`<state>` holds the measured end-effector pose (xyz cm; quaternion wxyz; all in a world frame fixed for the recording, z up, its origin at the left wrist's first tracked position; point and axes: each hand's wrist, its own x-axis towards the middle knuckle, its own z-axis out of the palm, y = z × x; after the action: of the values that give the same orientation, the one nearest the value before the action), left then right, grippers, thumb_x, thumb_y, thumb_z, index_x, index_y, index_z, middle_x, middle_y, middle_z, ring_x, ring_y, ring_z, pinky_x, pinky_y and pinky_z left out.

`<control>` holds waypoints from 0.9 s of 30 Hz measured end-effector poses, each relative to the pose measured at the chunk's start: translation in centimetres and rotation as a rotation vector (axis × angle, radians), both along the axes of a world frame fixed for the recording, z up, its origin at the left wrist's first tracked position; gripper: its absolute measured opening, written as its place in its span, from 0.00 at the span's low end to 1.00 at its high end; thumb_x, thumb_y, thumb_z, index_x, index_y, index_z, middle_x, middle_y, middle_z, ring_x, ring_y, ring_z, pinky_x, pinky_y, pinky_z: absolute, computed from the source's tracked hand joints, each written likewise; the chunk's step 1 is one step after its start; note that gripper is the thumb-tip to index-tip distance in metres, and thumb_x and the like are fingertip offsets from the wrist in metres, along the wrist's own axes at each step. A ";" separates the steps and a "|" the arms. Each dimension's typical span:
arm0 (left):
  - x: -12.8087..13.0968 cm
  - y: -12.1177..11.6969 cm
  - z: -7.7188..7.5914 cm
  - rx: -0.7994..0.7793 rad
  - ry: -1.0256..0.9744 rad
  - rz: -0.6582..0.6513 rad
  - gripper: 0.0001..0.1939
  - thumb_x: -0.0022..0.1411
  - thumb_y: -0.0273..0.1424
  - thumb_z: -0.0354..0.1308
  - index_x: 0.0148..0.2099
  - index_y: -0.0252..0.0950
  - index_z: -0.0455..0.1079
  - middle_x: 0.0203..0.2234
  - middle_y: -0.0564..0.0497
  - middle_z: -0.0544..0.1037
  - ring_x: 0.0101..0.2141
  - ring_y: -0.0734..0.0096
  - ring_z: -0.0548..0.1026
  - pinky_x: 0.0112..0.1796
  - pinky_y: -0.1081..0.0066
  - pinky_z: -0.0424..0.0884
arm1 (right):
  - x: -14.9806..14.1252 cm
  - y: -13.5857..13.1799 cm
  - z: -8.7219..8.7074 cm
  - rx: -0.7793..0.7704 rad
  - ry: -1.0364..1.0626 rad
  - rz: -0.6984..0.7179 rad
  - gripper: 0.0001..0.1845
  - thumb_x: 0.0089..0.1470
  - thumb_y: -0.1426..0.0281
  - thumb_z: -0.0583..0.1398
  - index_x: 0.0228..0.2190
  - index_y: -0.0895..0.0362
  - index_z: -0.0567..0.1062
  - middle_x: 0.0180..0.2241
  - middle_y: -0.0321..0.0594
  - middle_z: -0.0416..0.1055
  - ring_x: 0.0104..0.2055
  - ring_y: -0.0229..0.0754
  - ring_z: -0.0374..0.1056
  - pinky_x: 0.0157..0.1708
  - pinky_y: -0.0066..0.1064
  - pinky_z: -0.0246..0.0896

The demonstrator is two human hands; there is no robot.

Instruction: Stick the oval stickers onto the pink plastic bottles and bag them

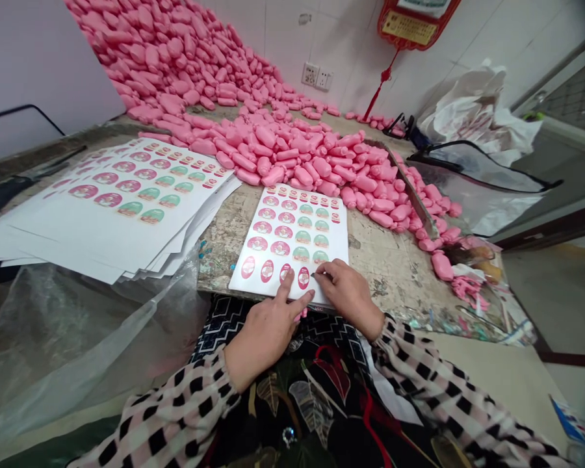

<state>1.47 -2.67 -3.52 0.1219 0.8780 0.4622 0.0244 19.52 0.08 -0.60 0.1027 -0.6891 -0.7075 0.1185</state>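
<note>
A white sheet of stickers (285, 260) lies on the worn tabletop in front of me, with round-edged pink and green labels in rows. My left hand (268, 322) rests at its near edge, index finger and thumb stretched onto the paper. Below that thumb shows a bit of a pink plastic bottle (301, 314), tucked under the palm; the curled fingers are mostly hidden. Beside an oval pink sticker (303, 278) in the bottom row, my right hand (346, 292) is closed in a pinch. Something small and dark sits at its fingertips, too tiny to name.
Small pink plastic bottles (283, 146) are heaped across the table and up the back left. A stack of sticker sheets (112, 214) lies at left, above a clear plastic bag (92, 338). A wooden strip (412, 188) and a clear zip bag (482, 182) are at right.
</note>
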 end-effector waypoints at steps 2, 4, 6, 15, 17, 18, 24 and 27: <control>0.0 0.0 0.0 -0.006 -0.003 0.001 0.28 0.62 0.32 0.48 0.62 0.56 0.48 0.64 0.44 0.38 0.36 0.63 0.75 0.34 0.64 0.70 | 0.1 0.3 0.2 -0.020 0.003 0.019 0.10 0.56 0.65 0.53 0.34 0.51 0.73 0.35 0.37 0.70 0.36 0.39 0.65 0.31 0.28 0.51; 0.0 0.0 0.0 -0.014 -0.014 -0.001 0.28 0.62 0.32 0.47 0.62 0.55 0.49 0.65 0.44 0.37 0.37 0.63 0.75 0.35 0.64 0.70 | 0.1 0.3 0.1 -0.047 0.039 0.039 0.09 0.55 0.65 0.54 0.33 0.51 0.74 0.34 0.36 0.70 0.36 0.39 0.65 0.32 0.28 0.52; 0.0 0.0 0.0 -0.024 -0.021 -0.001 0.27 0.63 0.32 0.47 0.63 0.55 0.48 0.64 0.43 0.37 0.37 0.63 0.75 0.34 0.64 0.71 | 0.0 0.1 -0.1 -0.071 0.095 0.051 0.08 0.54 0.65 0.55 0.33 0.51 0.74 0.34 0.35 0.70 0.35 0.39 0.65 0.32 0.28 0.52; 0.0 0.0 -0.1 -0.033 -0.047 0.003 0.27 0.63 0.32 0.46 0.63 0.55 0.48 0.65 0.44 0.36 0.38 0.63 0.75 0.35 0.64 0.71 | -0.2 -0.5 -0.9 0.025 0.105 -0.102 0.10 0.54 0.64 0.53 0.32 0.52 0.73 0.33 0.37 0.70 0.35 0.40 0.65 0.32 0.29 0.53; -0.1 0.0 -0.1 -0.036 -0.051 0.010 0.27 0.63 0.32 0.46 0.63 0.55 0.48 0.65 0.45 0.36 0.39 0.62 0.75 0.35 0.64 0.71 | -0.1 -0.2 -0.6 0.013 0.067 -0.056 0.10 0.55 0.64 0.53 0.32 0.52 0.73 0.33 0.37 0.70 0.35 0.40 0.65 0.31 0.29 0.52; -0.1 0.0 -0.1 -0.038 -0.053 0.010 0.27 0.63 0.32 0.46 0.62 0.55 0.49 0.65 0.45 0.36 0.39 0.62 0.75 0.35 0.64 0.71 | -0.1 -0.1 -0.4 0.005 0.045 -0.041 0.09 0.55 0.64 0.53 0.32 0.52 0.73 0.33 0.37 0.70 0.35 0.40 0.65 0.31 0.29 0.52; -0.1 0.0 0.0 -0.044 -0.040 -0.003 0.28 0.63 0.32 0.47 0.63 0.55 0.48 0.65 0.44 0.36 0.37 0.62 0.75 0.33 0.64 0.71 | 0.0 0.8 0.6 -0.052 -0.018 0.017 0.09 0.54 0.65 0.54 0.32 0.51 0.74 0.34 0.37 0.71 0.34 0.39 0.65 0.29 0.28 0.50; 0.0 -0.1 0.0 -0.046 -0.042 -0.003 0.28 0.62 0.31 0.47 0.63 0.55 0.48 0.65 0.43 0.35 0.37 0.62 0.75 0.34 0.63 0.71 | 0.1 0.8 0.5 -0.104 0.062 0.041 0.08 0.53 0.65 0.55 0.31 0.51 0.75 0.33 0.36 0.72 0.33 0.39 0.65 0.30 0.28 0.51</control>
<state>1.46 -2.73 -3.50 0.1520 0.8749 0.4587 0.0320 19.60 0.83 -0.14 0.0862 -0.6749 -0.7108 0.1787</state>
